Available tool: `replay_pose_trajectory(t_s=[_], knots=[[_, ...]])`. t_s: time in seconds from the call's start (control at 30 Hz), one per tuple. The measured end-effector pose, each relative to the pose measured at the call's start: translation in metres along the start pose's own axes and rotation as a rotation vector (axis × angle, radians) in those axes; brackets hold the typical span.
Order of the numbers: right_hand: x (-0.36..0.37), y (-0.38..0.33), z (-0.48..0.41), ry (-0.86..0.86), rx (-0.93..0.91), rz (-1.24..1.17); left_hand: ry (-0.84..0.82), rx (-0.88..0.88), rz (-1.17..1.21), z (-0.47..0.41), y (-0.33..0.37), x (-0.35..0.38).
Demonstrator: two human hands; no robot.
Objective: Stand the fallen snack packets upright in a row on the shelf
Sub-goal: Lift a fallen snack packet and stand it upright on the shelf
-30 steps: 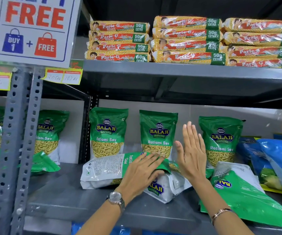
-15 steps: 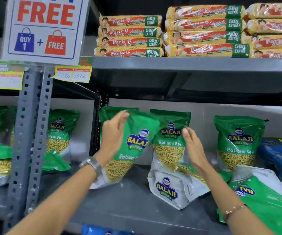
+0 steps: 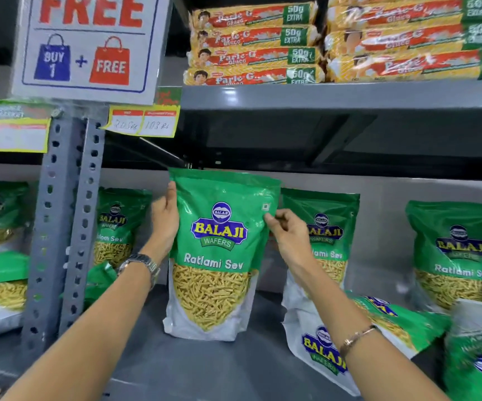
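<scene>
A green snack packet stands upright on the grey shelf, gripped at its upper left edge by the left hand and pinched at its upper right edge by the right hand, while another packet lies fallen just to its right.

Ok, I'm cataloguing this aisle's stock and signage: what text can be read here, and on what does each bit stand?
"BALAJI WAFERS", "Ratlami Sev": held packet, gripped by left hand and right hand.
"BALAJI WAFERS": fallen packet.
"Parle-G Gluco", "50g EXTRA": biscuit packs.
"FREE", "BUY 1 + FREE": offer sign.
"103": yellow price tag; remainder blurred.
Left yellow tag: unreadable.
</scene>
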State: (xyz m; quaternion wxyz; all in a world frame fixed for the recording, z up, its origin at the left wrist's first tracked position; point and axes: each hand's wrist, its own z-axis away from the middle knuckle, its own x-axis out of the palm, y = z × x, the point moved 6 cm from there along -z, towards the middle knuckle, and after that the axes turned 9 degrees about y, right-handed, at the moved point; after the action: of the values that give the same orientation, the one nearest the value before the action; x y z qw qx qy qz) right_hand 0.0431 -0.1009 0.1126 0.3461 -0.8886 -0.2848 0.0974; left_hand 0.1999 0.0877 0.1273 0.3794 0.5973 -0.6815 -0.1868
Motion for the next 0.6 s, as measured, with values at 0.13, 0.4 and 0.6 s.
replay_pose_trajectory(t_s=[0.13,0.4,0.6], knots=[[0.003,0.002,-0.001,0.116,-0.036,0.067,-0.008,0.070,-0.026,-0.010,-0.013,-0.001],[0.017,0.023,0.015,-0.030,0.199,-0.235,-0.128,-0.240,-0.050,0.023,-0.055,-0.012],[0.043,0.057,0.054,-0.358,0.431,-0.122,-0.290,-0.350,-0.087,0.062,-0.068,-0.019]])
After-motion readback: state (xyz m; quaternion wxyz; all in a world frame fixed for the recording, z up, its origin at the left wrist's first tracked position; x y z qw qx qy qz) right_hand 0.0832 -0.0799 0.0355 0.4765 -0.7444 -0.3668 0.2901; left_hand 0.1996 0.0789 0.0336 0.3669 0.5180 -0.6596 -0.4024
